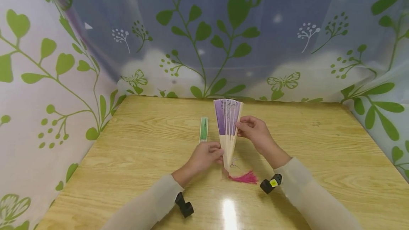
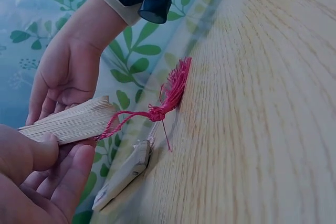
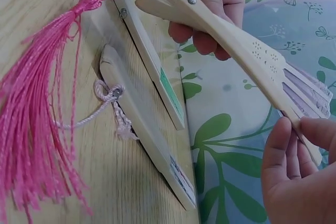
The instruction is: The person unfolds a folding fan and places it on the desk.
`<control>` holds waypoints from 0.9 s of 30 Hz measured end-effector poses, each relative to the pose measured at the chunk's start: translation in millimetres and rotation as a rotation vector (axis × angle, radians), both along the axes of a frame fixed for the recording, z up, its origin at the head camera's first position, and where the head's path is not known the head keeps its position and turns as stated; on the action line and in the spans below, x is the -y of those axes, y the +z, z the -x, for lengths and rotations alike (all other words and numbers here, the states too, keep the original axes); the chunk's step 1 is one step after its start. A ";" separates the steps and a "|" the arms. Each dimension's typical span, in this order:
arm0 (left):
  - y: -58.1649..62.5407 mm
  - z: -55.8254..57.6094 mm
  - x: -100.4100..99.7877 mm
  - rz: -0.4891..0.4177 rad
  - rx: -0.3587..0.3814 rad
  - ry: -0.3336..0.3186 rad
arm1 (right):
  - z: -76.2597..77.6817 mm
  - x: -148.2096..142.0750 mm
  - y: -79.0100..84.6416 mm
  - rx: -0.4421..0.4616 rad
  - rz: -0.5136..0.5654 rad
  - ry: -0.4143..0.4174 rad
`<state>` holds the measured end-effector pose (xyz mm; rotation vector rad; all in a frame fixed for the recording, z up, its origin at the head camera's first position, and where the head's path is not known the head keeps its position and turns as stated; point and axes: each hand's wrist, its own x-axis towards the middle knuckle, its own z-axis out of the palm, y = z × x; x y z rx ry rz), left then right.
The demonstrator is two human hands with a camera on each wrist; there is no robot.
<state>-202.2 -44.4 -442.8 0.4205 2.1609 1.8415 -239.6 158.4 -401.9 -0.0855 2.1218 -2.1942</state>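
A partly spread folding fan (image 1: 227,123) with purple leaf and pale wooden ribs is held up over the table in both hands. My left hand (image 1: 204,155) grips its lower ribs, thumb on one side and fingers on the other. Higher up, my right hand (image 1: 257,134) pinches the outer rib between thumb and fingertips, plain in the right wrist view. A pink tassel (image 3: 47,114) hangs by a cord from the fan's riveted end. Beneath lie two folded fans: one with a green leaf (image 1: 203,129), the other with a white cord (image 3: 142,124), mostly hidden in the head view.
The wooden table (image 1: 143,127) runs back to a hanging cloth (image 1: 204,56) printed with leaves and butterflies, which also closes off the sides. A black wrist camera (image 1: 184,205) sits by the left sleeve and another camera (image 1: 271,184) by the right.
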 end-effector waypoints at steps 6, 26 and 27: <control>1.7 2.9 2.2 0.002 -0.031 0.020 | 1.6 -1.6 1.6 0.011 0.054 -0.026; 1.8 15.3 10.4 -0.130 0.068 0.168 | 6.0 -8.9 -3.8 0.031 0.173 -0.074; 1.4 15.8 11.0 -0.137 0.072 0.175 | 6.2 -9.2 -4.2 0.034 0.181 -0.071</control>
